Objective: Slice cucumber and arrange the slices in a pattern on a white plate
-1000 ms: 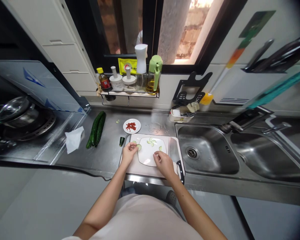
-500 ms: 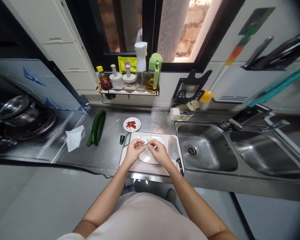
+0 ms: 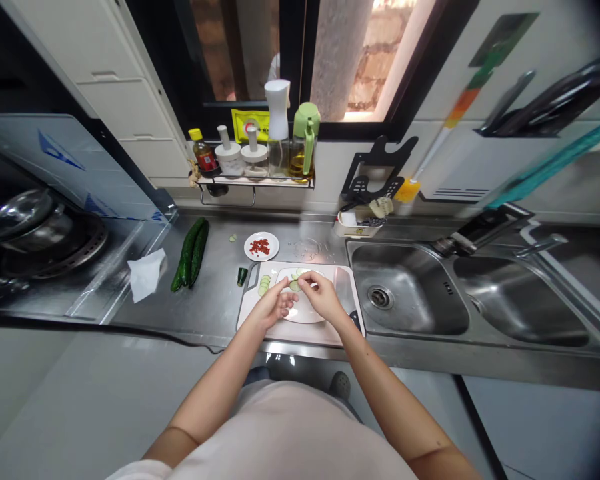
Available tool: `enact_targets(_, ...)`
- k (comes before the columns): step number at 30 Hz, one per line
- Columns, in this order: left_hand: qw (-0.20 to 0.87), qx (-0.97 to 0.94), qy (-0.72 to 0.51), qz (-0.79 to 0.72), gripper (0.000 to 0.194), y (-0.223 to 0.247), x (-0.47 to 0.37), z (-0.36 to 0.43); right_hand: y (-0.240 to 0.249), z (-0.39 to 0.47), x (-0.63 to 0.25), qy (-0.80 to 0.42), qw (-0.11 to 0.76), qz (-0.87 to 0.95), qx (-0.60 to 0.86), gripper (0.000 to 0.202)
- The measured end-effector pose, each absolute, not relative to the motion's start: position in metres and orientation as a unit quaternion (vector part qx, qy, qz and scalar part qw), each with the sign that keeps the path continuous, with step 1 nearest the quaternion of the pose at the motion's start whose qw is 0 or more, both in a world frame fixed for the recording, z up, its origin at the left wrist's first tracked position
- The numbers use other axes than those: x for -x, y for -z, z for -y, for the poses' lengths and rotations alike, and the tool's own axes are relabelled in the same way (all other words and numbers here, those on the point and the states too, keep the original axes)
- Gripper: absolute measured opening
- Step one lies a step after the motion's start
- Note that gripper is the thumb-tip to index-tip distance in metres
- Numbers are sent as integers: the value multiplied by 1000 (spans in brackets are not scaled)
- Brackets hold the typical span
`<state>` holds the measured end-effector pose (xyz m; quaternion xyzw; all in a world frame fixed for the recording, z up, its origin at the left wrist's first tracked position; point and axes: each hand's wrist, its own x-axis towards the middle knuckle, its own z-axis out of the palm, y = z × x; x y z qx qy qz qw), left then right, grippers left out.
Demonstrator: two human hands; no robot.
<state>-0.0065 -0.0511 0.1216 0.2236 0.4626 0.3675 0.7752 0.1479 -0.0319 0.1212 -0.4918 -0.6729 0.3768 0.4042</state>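
Over a white plate (image 3: 304,313) on the cutting board (image 3: 250,320), my right hand (image 3: 323,297) pinches a thin green-rimmed cucumber slice (image 3: 295,285). My left hand (image 3: 273,305) is beside it, palm turned up, fingers apart and loosely curled, with nothing in them. More pale cucumber slices lie at the plate's far side, partly behind my right fingers. A short row of overlapping slices (image 3: 264,285) rests on the board's left part. The knife (image 3: 354,319) at the board's right edge is mostly hidden by my right forearm.
Left of the board lie a cucumber end (image 3: 242,276), two whole cucumbers (image 3: 190,257) and a white paper towel (image 3: 146,273). A small plate (image 3: 249,252) of chopped red pieces stands behind. The double sink (image 3: 410,293) is at the right; a condiment rack (image 3: 260,180) hangs above.
My hands have drawn apart. The left one has let go of the slice, opened and turned palm up; the right keeps its pinch. The slices on the board's left now show.
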Motion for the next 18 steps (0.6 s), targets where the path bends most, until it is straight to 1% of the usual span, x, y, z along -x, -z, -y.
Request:
enact_targets(2,798,-192,-363,-441,41,-125,6,49,-122,33,-148,-376,402,678,487,24)
enact_targets(5,804,-181,-369,-429,37,-129,8,46,-124,33,-149,-377,394,687,480,24)
enact_targets(14,778,-204,-412,-427,45,-132,14,43,-126,32,-151,-396,390,692,462,20)
enact_targets(18,756,-235,-421,-443,50,-133,14,42,-122,32,-150,-439,397,671,446,20)
